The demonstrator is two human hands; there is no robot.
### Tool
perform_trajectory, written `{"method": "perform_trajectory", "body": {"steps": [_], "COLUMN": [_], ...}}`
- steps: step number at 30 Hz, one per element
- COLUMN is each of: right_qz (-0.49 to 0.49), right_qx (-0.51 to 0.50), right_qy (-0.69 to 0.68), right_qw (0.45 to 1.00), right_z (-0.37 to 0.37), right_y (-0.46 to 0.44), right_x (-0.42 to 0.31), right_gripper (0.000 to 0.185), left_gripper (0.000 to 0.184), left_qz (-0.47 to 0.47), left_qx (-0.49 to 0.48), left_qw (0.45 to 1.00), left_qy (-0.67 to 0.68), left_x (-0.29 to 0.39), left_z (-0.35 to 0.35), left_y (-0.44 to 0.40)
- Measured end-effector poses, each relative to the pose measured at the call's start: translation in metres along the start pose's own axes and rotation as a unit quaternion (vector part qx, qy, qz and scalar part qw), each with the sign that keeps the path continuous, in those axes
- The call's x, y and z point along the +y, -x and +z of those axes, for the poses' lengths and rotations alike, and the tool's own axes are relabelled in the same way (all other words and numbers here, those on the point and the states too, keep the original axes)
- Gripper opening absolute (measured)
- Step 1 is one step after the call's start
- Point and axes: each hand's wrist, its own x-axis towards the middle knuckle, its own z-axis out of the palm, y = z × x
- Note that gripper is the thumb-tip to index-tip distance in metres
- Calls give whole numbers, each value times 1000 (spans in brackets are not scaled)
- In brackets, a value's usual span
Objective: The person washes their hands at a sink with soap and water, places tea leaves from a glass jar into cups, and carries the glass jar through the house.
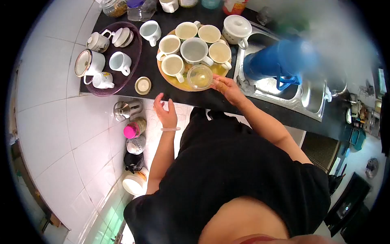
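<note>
My right hand (229, 90) is closed on the near side of a clear round cup (200, 77), its fingers pinching the edge or handle; I cannot tell which. The cup is over the front of a round yellow tray (166, 75). Several white mugs stand on that tray, among them a larger grey-white mug (193, 50) in the middle and a mug (172, 66) at the front left. Off the counter's front edge, my left hand (165, 114) holds nothing, thumb and fingers apart. Nearest to it on the counter is a small round lid (143, 86).
A purple tray (132, 73) at left bears mugs and a teapot-like pot. Between the trays stands a white mug (150, 31). At right, a blue thermos jug (276, 61) is over the steel sink (308, 97). A lidded white pot (237, 29) stands beside the sink.
</note>
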Motion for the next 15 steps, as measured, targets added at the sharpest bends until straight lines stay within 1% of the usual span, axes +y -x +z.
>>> {"method": "perform_trajectory", "body": {"steps": [1, 3, 4, 7, 8, 10, 11, 13, 15], "right_qz": [8, -13, -23, 4, 8, 16, -32, -128, -90], "right_qx": [-3, -2, -1, 19, 0, -39, -18, 24, 133], "right_qy": [-13, 26, 45, 16, 79, 202, 251, 344, 335], "right_qw": [1000, 1000, 999, 1000, 997, 978, 967, 930, 928], "right_z": [-1, -5, -6, -7, -9, -12, -11, -7, -10], "right_y": [-5, -10, -12, -20, -22, -26, -27, -28, -19], "right_x": [3, 5, 5, 5, 5, 4, 5, 9, 2], "right_gripper": [27, 28, 28, 28, 28, 29, 28, 26, 24], "left_gripper": [35, 32, 28, 26, 25, 24, 24, 24, 24], "left_qz": [-4, -11, -11, -52, -50, -78, -91, -98, -109], "left_qx": [-10, -31, -31, -69, -80, -111, -125, -132, -124], "left_qw": [1000, 996, 995, 986, 983, 968, 959, 958, 952], "left_qy": [26, 78, 90, 146, 159, 210, 235, 234, 258], "left_x": [1, 7, 12, 28, 33, 37, 39, 43, 40], "left_z": [2, 6, 9, 14, 17, 23, 25, 30, 35], "left_y": [-1, -5, -7, -14, -16, -19, -20, -21, -21]}}
